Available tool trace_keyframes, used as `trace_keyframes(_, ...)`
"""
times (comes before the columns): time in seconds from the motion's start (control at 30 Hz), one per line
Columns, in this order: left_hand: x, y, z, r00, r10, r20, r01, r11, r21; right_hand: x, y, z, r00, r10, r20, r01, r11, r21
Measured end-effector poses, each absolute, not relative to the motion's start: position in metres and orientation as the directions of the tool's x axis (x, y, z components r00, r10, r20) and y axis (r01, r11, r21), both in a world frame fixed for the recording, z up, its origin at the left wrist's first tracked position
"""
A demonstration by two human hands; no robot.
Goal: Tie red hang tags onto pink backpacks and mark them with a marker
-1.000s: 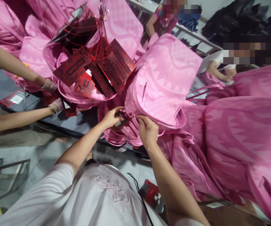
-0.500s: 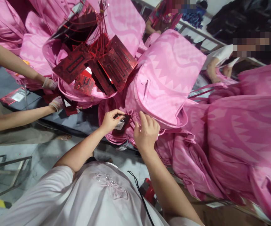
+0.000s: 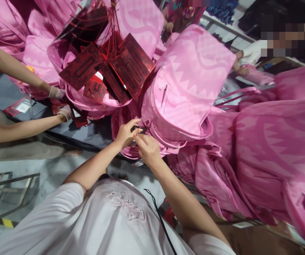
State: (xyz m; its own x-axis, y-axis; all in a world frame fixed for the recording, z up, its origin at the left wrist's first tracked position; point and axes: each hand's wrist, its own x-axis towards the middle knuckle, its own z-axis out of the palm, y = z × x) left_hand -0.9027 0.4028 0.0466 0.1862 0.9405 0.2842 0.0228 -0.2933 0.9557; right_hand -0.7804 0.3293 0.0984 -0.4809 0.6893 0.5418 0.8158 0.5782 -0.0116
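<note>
My left hand [image 3: 125,134] and my right hand [image 3: 147,150] meet at the lower edge of a pink patterned backpack [image 3: 186,88]. Both pinch a small dark hang tag [image 3: 138,128] right beside the bag's zipper end. The fingers of both hands are curled closed around the tag; most of it is hidden by them. Above my hands hangs a bunch of red and black tags [image 3: 110,71] on red strings.
Pink backpacks are piled to the right [image 3: 269,148] and at the back left [image 3: 6,24]. Another person's two arms [image 3: 22,124] reach in from the left onto the dark table [image 3: 88,136]. Other people sit at the back. A metal frame [image 3: 6,191] stands on the floor lower left.
My right hand has moved left from the bag's lower rim to join the left hand on the tag. The left hand has risen slightly towards the zipper.
</note>
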Motion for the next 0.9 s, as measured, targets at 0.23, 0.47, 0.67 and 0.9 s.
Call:
trace_keyframes(0.23,-0.920,0.405,0.042,0.184,0.973,0.142,-0.145,-0.116,0.983,-0.797,0.288,0.112,-0.270,0.620,0.737,0.628,0.694,-0.354)
trace_keyframes(0.47,-0.929,0.387,0.058,0.175,0.949,0.261,0.062,-0.275,0.959,-0.802,0.280,0.117,-0.095,0.690,0.718,0.522,0.648,-0.554)
trace_keyframes(0.67,-0.935,0.388,0.056,0.081,0.974,0.210,0.109,-0.218,0.970,-0.806,0.265,0.116,-0.083,0.738,0.669,0.370,0.646,-0.667)
trace_keyframes(0.9,-0.945,0.368,0.064,0.359,0.925,0.124,-0.182,-0.061,0.981,-0.790,0.280,0.122,0.270,0.897,0.349,0.259,0.281,-0.924)
